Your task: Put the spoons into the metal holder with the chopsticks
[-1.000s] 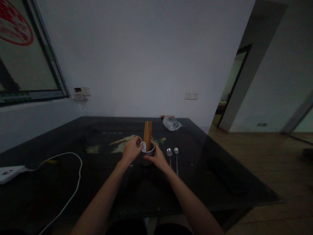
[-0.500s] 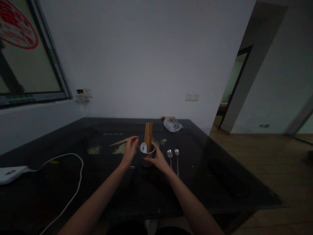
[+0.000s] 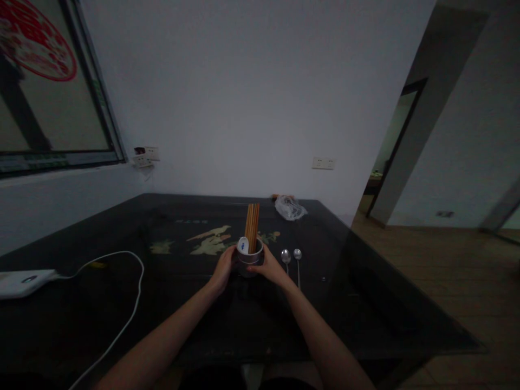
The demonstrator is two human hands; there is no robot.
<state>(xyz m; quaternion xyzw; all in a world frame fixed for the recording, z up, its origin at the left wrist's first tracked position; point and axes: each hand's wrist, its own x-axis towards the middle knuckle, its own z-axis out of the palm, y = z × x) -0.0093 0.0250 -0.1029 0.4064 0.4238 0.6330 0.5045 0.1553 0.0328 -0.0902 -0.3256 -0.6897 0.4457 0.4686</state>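
A small metal cup stands on the dark table in front of me. Several wooden chopsticks stand upright in it, and a white spoon with a blue mark leans inside at the left. My left hand is wrapped against the cup's left side. My right hand is wrapped against its right side. Both hands grip the cup between them.
Two metal spoons lie side by side just right of the cup. A crumpled plastic bag sits at the table's far edge. A white cable runs from a white device at the left. The table's right edge borders an open wooden floor.
My left hand let go of the white spoon, which now rests in the cup, and dropped to clasp the cup's left side. The right hand stayed on the cup.
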